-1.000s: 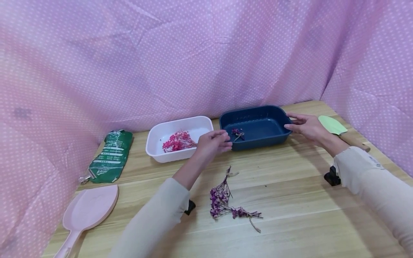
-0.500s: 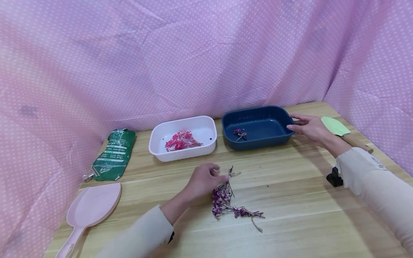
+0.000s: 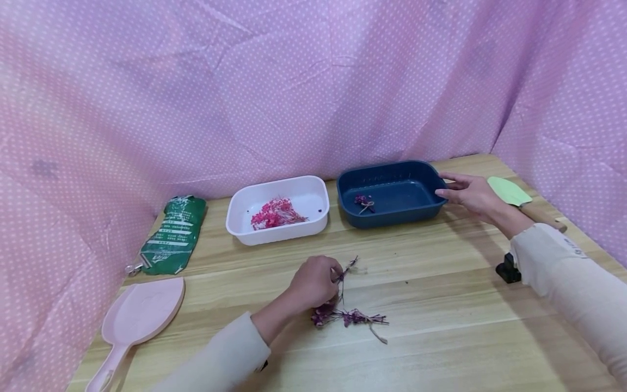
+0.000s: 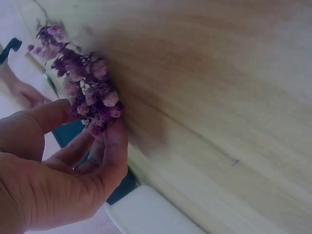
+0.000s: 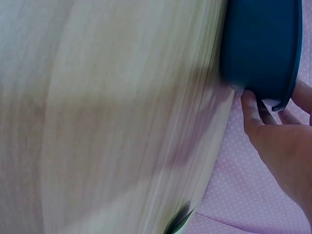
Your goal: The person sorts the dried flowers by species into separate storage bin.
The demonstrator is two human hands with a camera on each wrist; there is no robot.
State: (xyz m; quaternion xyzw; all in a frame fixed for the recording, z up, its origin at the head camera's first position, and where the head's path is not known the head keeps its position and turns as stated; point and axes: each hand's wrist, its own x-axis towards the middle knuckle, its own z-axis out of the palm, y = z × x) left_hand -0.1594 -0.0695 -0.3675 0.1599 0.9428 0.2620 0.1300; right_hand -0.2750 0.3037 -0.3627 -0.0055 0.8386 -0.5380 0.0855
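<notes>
My left hand pinches a bunch of purple dried flowers between thumb and fingers, close over the wooden table. Its tied stem end points away toward the back. Just below that hand, a second purple bunch lies with its stems to the right and a loose twine end. My right hand touches the right end of the dark blue tub with extended fingers; the right wrist view shows fingertips at its end wall. Inside the tub lies a small twine-tied purple bunch.
A white tub holding pink dried flowers stands left of the blue one. Farther left are a green pouch and a pink scoop. A green-bladed trowel lies at right. Polka-dot cloth hangs behind.
My left hand has come from beside the blue tub down to the purple flowers and taken hold of one bunch. The other bunch has shifted slightly left. My right hand stays at the tub.
</notes>
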